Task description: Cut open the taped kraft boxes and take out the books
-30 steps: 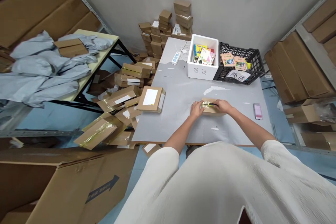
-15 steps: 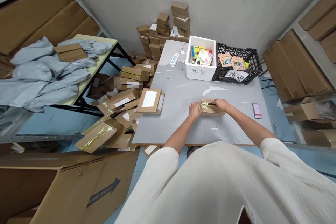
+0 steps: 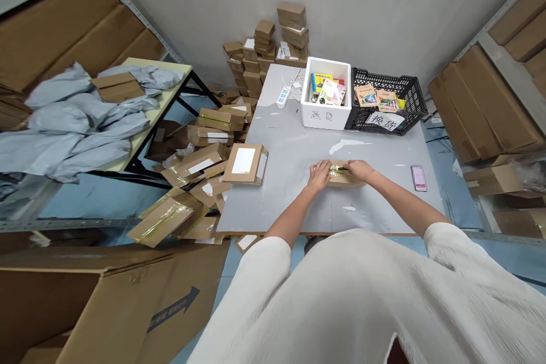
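Note:
A small cardboard box [image 3: 347, 180] with clear yellowish tape across its top lies on the grey table [image 3: 290, 205], in front of my body. My left hand [image 3: 319, 175] grips the box's left end, fingers bent over its top edge. My right hand [image 3: 359, 172] is closed over the right part of the box, around what looks like a box cutter [image 3: 340, 169]. Only the cutter's slim dark front shows, lying along the tape and pointing left; the rest is hidden in the hand. To the left lies a flat cardboard parcel [image 3: 245, 164] with a white label.
At the table's back stand a white foam box [image 3: 325, 118] and a black plastic crate [image 3: 412, 103], both holding books. A power strip [image 3: 283, 96] lies left of them, a phone [image 3: 418, 178] far right. Several parcels [image 3: 166, 219] are heaped left; grey bags [image 3: 63, 116] cover a side table.
My left hand has slid slightly right along the box's end. The right hand and dark tool stay nearly in place over the tape; the view has shifted slightly.

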`<action>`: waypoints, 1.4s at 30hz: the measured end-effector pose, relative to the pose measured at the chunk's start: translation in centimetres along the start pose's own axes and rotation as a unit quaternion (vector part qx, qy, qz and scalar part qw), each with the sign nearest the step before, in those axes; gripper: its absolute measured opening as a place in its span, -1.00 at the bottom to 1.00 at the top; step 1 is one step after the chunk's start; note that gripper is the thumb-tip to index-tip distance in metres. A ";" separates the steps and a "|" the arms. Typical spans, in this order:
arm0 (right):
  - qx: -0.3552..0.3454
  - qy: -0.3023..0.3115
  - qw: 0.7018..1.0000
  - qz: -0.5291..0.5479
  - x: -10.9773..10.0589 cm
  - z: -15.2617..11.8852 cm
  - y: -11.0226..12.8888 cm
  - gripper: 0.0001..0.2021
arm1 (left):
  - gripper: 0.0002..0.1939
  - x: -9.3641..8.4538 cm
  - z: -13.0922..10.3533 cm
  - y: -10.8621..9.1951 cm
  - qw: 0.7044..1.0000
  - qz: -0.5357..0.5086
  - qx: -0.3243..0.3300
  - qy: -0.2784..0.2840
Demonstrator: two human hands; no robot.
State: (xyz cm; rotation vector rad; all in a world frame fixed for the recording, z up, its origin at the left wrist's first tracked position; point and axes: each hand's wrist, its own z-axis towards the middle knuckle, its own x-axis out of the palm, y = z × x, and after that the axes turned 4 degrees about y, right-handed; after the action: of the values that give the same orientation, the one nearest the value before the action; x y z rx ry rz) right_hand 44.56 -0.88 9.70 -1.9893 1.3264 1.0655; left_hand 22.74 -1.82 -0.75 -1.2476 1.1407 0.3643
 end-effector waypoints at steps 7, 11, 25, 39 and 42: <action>0.005 -0.003 1.000 0.017 0.5 -0.5 -0.8 -0.63 | -0.34 -0.4 -0.1 -0.4 1.000 -0.002 -0.001 0.013; 0.007 -0.005 1.000 0.024 0.7 -1.1 -1.5 -0.64 | -0.31 -0.4 -0.1 -0.6 1.000 -0.002 -0.011 0.022; 0.014 -0.027 0.999 0.041 1.4 -0.7 0.0 -0.58 | -0.32 -0.2 0.0 -0.5 0.999 -0.013 -0.023 0.021; 0.008 0.005 1.000 0.023 -0.4 0.5 0.8 -0.62 | -0.34 0.1 0.2 0.0 0.999 -0.008 -0.024 0.021; 0.017 0.028 0.999 0.014 -1.0 1.0 1.1 -0.62 | -0.35 0.1 0.2 -0.1 0.999 -0.002 -0.031 0.023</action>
State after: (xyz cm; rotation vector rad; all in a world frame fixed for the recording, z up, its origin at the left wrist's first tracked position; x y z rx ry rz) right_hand 43.02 -0.03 10.02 -1.9946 1.3958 1.0014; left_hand 22.96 -1.75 -0.82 -1.3174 1.1727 0.3723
